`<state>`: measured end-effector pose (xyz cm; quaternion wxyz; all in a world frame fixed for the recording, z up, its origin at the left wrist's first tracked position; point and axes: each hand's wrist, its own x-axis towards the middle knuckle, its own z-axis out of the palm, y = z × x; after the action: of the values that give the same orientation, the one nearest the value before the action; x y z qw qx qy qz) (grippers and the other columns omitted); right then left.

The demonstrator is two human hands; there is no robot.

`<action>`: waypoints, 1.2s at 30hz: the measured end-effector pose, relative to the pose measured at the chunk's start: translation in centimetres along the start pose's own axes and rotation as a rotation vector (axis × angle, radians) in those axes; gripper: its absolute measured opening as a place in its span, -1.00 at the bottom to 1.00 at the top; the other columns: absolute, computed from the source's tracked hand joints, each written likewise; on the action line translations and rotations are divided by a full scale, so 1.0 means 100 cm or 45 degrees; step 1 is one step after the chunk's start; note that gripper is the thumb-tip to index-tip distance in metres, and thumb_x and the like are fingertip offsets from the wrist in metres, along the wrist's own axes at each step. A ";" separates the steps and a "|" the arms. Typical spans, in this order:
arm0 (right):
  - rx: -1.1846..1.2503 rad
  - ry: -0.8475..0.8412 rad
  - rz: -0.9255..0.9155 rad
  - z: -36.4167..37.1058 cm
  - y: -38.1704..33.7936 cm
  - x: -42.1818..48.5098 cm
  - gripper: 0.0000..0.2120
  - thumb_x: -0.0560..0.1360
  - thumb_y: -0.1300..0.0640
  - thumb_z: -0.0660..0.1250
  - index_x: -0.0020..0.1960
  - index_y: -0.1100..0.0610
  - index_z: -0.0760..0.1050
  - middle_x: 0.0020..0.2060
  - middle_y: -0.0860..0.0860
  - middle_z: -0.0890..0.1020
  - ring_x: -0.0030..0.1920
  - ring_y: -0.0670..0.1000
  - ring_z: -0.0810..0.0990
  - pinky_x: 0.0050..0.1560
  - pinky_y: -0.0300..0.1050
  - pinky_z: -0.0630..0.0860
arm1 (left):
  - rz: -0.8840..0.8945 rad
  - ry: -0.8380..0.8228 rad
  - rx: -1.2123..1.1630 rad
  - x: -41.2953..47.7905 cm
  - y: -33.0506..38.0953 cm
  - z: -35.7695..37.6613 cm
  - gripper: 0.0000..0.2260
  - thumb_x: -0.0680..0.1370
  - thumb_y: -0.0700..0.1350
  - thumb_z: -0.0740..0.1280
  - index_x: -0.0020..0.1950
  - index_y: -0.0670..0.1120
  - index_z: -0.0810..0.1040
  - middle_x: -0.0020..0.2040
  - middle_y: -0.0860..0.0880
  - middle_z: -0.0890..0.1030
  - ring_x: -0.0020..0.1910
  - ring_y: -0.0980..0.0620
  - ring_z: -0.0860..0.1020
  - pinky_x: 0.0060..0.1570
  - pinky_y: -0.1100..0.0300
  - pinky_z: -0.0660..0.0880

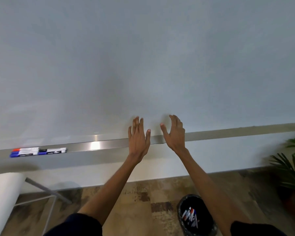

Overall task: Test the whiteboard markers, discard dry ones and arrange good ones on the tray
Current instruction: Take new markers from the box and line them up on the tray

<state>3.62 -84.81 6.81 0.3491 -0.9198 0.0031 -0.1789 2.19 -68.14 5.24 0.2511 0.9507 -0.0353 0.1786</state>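
A blank whiteboard (pixel 143 57) fills the upper view. Its metal tray (pixel 95 145) runs along the bottom edge. Several markers (pixel 38 151) with red, blue and black caps lie side by side at the tray's left end. My left hand (pixel 138 138) and my right hand (pixel 174 132) are raised in front of the tray's middle, fingers straight and spread, holding nothing. A black bin (pixel 197 217) on the floor below my right arm holds several markers (pixel 190 217).
A white table (pixel 3 198) with a grey metal leg stands at the lower left. A green potted plant (pixel 291 166) sits at the right. The floor is mottled brown.
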 end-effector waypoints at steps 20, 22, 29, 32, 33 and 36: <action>0.170 -0.275 -0.256 0.178 -0.251 -0.087 -0.39 0.60 -0.26 0.14 0.53 0.04 0.20 0.53 0.05 0.23 0.51 0.08 0.22 0.43 0.21 0.25 | -0.343 0.237 0.094 -0.092 -0.236 -0.199 -0.36 0.62 0.25 -0.10 0.61 -0.08 -0.03 0.61 -0.07 -0.08 0.58 0.04 -0.18 0.55 -0.02 -0.17; 0.202 -0.334 -0.275 0.202 -0.278 -0.103 -0.37 0.59 -0.28 0.13 0.53 0.03 0.19 0.53 0.04 0.22 0.51 0.08 0.22 0.43 0.23 0.25 | -0.392 0.257 0.096 -0.109 -0.267 -0.219 -0.37 0.62 0.24 -0.09 0.61 -0.06 -0.05 0.60 -0.05 -0.09 0.58 0.04 -0.18 0.55 0.00 -0.17; 0.287 -0.502 -0.358 0.263 -0.356 -0.149 -0.39 0.60 -0.22 0.18 0.54 0.04 0.20 0.54 0.05 0.20 0.51 0.09 0.21 0.43 0.20 0.21 | -0.565 0.275 0.161 -0.156 -0.343 -0.272 -0.35 0.62 0.26 -0.10 0.61 -0.09 -0.04 0.61 -0.09 -0.04 0.58 0.00 -0.11 0.55 0.00 -0.15; 0.290 -0.553 -0.393 0.284 -0.377 -0.159 -0.41 0.59 -0.23 0.17 0.52 0.04 0.22 0.52 0.06 0.22 0.50 0.09 0.23 0.42 0.21 0.25 | -0.649 0.276 0.166 -0.169 -0.364 -0.285 -0.38 0.64 0.20 -0.06 0.60 -0.12 0.01 0.60 -0.12 0.03 0.58 -0.02 -0.04 0.55 0.00 -0.10; 0.286 -0.568 -0.405 0.291 -0.382 -0.161 -0.40 0.59 -0.24 0.15 0.52 0.04 0.23 0.52 0.06 0.23 0.49 0.10 0.25 0.42 0.21 0.27 | -0.671 0.276 0.150 -0.172 -0.370 -0.288 -0.40 0.65 0.19 -0.04 0.60 -0.12 0.02 0.60 -0.12 0.03 0.58 -0.02 -0.03 0.55 0.00 -0.09; 0.266 -0.613 -0.400 0.312 -0.394 -0.160 -0.44 0.61 -0.19 0.17 0.51 0.06 0.25 0.49 0.08 0.27 0.47 0.11 0.27 0.41 0.23 0.28 | -0.718 0.272 0.092 -0.178 -0.390 -0.290 -0.46 0.67 0.13 0.03 0.58 -0.11 0.10 0.59 -0.12 0.10 0.58 -0.04 0.03 0.54 0.01 -0.06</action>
<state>-5.74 -32.93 5.34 0.4003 -0.8842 -0.2405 -0.0071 -17.63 -20.38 4.25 0.2591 0.9071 0.2631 0.2018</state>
